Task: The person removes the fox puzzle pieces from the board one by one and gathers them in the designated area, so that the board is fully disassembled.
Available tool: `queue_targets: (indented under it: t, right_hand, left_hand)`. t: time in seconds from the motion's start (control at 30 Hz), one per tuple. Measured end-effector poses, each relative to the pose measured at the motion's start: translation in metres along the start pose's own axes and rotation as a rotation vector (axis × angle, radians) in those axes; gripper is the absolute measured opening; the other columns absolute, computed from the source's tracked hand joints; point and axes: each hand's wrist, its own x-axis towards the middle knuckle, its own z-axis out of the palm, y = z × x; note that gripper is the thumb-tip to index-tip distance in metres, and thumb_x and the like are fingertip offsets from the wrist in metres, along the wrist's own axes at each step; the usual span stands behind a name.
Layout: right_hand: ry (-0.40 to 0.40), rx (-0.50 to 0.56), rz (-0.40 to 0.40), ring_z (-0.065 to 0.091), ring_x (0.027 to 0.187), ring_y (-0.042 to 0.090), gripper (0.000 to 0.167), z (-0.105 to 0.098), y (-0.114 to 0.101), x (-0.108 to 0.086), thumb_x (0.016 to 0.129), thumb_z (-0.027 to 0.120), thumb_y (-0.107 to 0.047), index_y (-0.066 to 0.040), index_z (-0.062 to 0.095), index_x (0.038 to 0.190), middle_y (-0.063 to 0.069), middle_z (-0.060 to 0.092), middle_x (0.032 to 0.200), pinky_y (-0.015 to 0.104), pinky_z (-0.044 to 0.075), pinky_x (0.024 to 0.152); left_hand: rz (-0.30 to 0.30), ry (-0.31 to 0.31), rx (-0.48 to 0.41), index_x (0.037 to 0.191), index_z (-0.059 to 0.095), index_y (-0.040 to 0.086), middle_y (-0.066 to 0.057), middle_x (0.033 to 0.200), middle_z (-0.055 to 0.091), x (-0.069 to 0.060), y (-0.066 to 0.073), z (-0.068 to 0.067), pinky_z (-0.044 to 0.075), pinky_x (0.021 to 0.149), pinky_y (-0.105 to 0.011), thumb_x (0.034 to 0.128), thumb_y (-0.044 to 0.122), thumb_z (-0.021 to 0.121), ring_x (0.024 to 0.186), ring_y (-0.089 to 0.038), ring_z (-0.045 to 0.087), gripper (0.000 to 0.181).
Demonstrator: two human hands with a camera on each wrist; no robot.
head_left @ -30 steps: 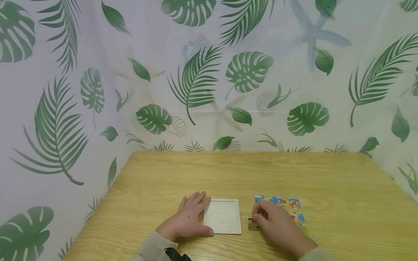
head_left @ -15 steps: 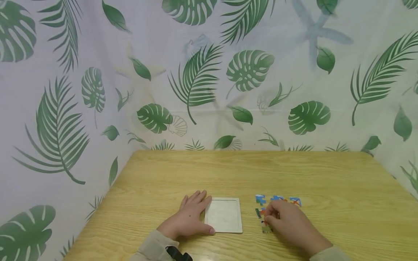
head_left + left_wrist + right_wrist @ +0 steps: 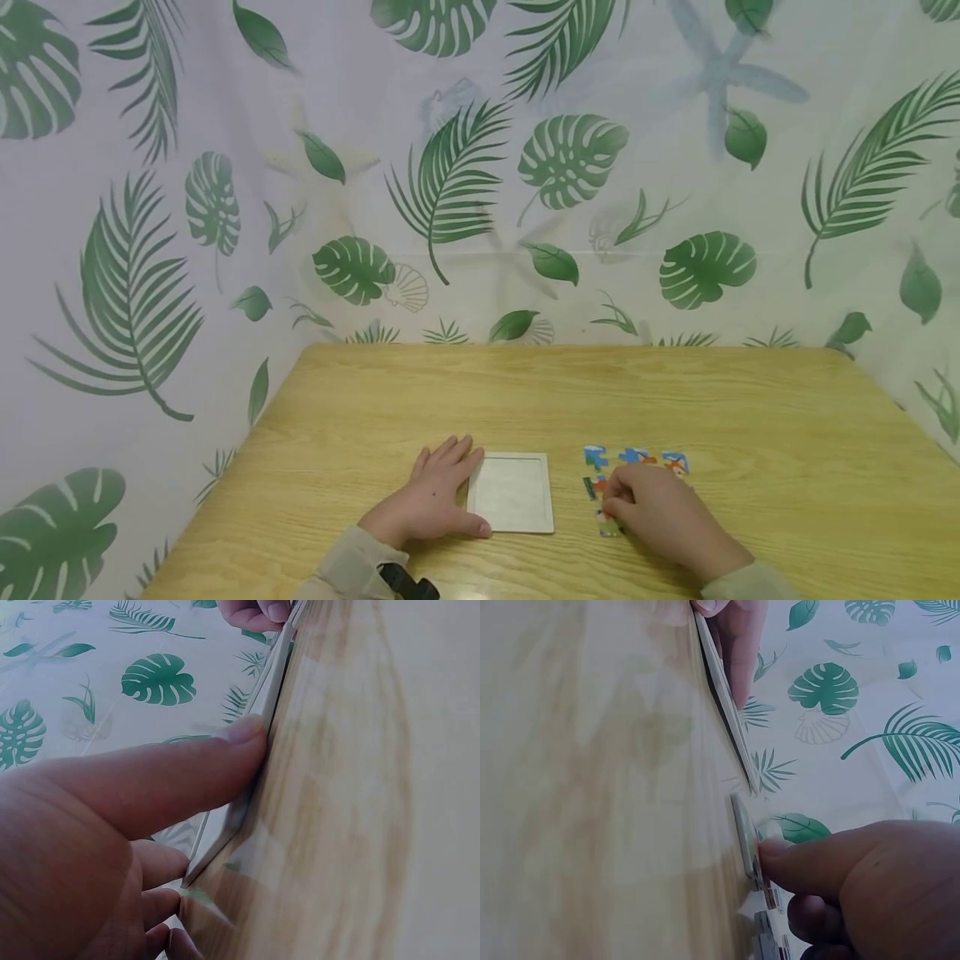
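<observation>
A shallow square white tray [image 3: 512, 493] lies on the wooden table. My left hand [image 3: 431, 500] rests along its left side, fingers stretched toward the far left corner and thumb on the near left corner. In the left wrist view the thumb [image 3: 225, 754] presses on the tray's edge. Right of the tray lie several jigsaw pieces with blue, orange and green printing. My right hand [image 3: 660, 512] pinches the near left jigsaw piece [image 3: 607, 524] between thumb and curled index finger, low at the table. That hand hides part of the pieces behind it.
Loose jigsaw pieces stand in rows by the right hand, such as a blue corner piece [image 3: 595, 456] and a fox-patterned piece [image 3: 676, 462]. Behind the wood-grain table [image 3: 420, 392] hangs a leaf-patterned curtain [image 3: 465, 208].
My right hand has moved rightward, away from the tray, with the near left jigsaw piece, then slightly back left. The left hand and the tray stay in place.
</observation>
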Motion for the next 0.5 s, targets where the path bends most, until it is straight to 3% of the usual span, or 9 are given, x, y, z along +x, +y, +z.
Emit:
queue_targets:
  t: [0.17, 0.5]
  right_hand:
    - [0.014, -0.025, 0.021, 0.044, 0.057, 0.007, 0.022, 0.0022, -0.0028, 0.0014, 0.09, 0.077, -0.018, -0.026, 0.062, 0.076, -0.013, 0.052, 0.064, 0.025, 0.039, 0.054]
    - [0.027, 0.023, 0.063, 0.047, 0.06, 0.01, 0.019, 0.0027, -0.0004, 0.0034, 0.093, 0.073, -0.02, -0.027, 0.064, 0.078, -0.012, 0.055, 0.068, 0.028, 0.041, 0.057]
  left_hand:
    - [-0.002, 0.006, -0.005, 0.16, 0.03, 0.007, -0.015, 0.167, 0.014, -0.002, -0.0035, 0.0016, -0.005, 0.117, -0.062, 0.0787, 0.056, 0.081, 0.154, -0.034, 0.004, 0.107]
    - [-0.006, 0.012, -0.005, 0.16, 0.031, 0.007, -0.016, 0.167, 0.015, -0.0017, -0.0051, 0.0031, -0.005, 0.118, -0.062, 0.0782, 0.056, 0.082, 0.154, -0.035, 0.005, 0.108]
